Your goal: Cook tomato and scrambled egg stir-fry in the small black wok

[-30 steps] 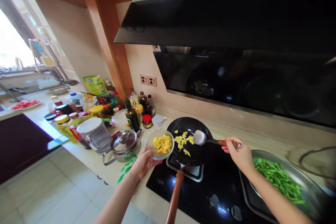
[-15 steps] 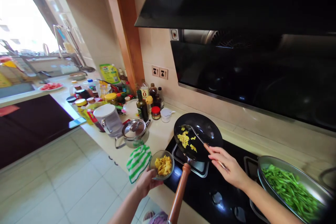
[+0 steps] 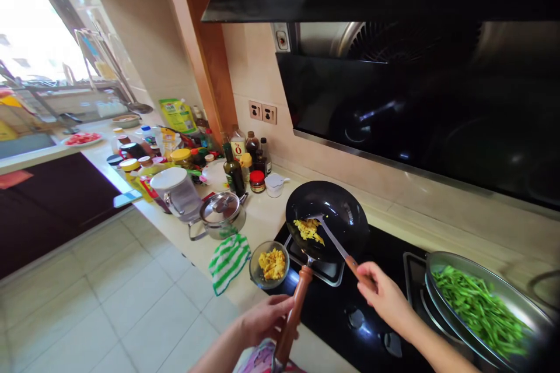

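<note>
My left hand (image 3: 272,317) is closed around the wooden handle (image 3: 294,312) of a black wok (image 3: 345,224) on the stove's left burner. My right hand (image 3: 385,294) grips a spatula (image 3: 335,240) by its wooden handle end. The spatula's metal blade touches bits of scrambled egg (image 3: 308,231) lying in the wok's left side. Just left of the wok handle, a glass bowl (image 3: 254,280) with more scrambled egg (image 3: 272,264) sits at the edge between counter and stove. A green-and-white striped cloth (image 3: 229,262) lies beside the bowl.
A steel pan (image 3: 441,261) of cut green vegetables (image 3: 485,306) stands on the right burner. Left on the counter are a lidded pot (image 3: 222,215), a water pitcher (image 3: 177,192) and several bottles and jars. The range hood (image 3: 394,93) hangs above.
My left hand has let go of the glass bowl, which now rests by the stove, and has taken the wok handle. The spatula has shifted and the egg bits are gathered closer together.
</note>
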